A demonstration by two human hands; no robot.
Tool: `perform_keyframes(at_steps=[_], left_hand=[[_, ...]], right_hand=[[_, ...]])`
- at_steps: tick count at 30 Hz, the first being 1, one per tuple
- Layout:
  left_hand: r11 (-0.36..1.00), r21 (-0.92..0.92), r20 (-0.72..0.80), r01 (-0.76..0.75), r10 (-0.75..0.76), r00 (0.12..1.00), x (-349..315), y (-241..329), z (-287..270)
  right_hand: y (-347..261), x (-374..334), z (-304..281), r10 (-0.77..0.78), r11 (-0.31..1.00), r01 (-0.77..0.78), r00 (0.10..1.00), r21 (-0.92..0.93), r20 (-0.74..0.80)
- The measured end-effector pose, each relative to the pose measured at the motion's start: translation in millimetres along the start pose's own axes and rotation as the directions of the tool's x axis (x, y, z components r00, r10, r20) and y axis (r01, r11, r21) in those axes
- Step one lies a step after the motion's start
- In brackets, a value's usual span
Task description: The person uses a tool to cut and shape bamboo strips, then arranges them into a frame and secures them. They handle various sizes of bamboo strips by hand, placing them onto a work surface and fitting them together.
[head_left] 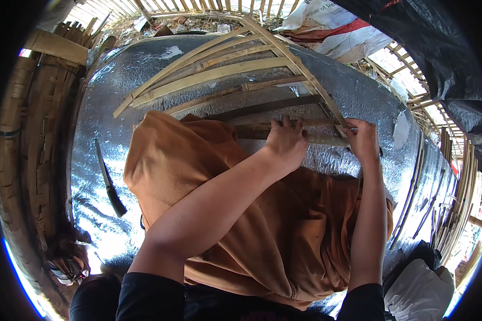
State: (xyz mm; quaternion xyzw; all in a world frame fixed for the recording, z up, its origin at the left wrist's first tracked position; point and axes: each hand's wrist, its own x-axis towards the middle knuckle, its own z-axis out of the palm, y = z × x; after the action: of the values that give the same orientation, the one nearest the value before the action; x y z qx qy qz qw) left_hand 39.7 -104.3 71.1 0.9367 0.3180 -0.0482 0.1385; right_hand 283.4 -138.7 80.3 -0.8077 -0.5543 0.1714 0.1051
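A lattice of split bamboo slats (215,78) lies in front of me, its near part over my legs. Several slats run across it and meet a long bamboo side strip (300,63) on the right. My left hand (287,143) grips one of the near slats, with its fingers apart and curled over the top; its thumb is hidden. At the near end of the side strip, my right hand (362,140) pinches the bamboo where strip and slat meet. Brown cloth (262,230) covers my lap beneath both forearms and hides part of the lattice.
A knife (109,179) with a dark handle lies on the silvery sheet (91,198) to my left. Loose thin strips (412,187) lie at the right. Bamboo walling (37,144) stands on the left, and dark plastic sheeting (439,64) hangs at upper right. A pale sack (332,32) lies behind.
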Motion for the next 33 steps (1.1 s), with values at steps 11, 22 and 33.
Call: perform_keyframes(at_steps=[11, 22, 33], left_hand=[[1.0, 0.005, 0.026, -0.01, 0.01, 1.0, -0.3, -0.6, -1.1], [1.0, 0.004, 0.015, -0.019, 0.019, 1.0, -1.0, -1.0, -3.0], [1.0, 0.019, 0.001, -0.014, 0.014, 1.0, -0.7, -0.7, -1.0]], right_hand=[[1.1, 1.3, 1.4, -0.009, 1.0, 0.009, 1.0, 0.014, 0.005], [-0.3, 1.5, -0.1, -0.005, 1.0, 0.005, 1.0, 0.0, 0.019], [1.7, 2.6, 2.3, -0.016, 1.0, 0.016, 1.0, -0.014, 0.018]])
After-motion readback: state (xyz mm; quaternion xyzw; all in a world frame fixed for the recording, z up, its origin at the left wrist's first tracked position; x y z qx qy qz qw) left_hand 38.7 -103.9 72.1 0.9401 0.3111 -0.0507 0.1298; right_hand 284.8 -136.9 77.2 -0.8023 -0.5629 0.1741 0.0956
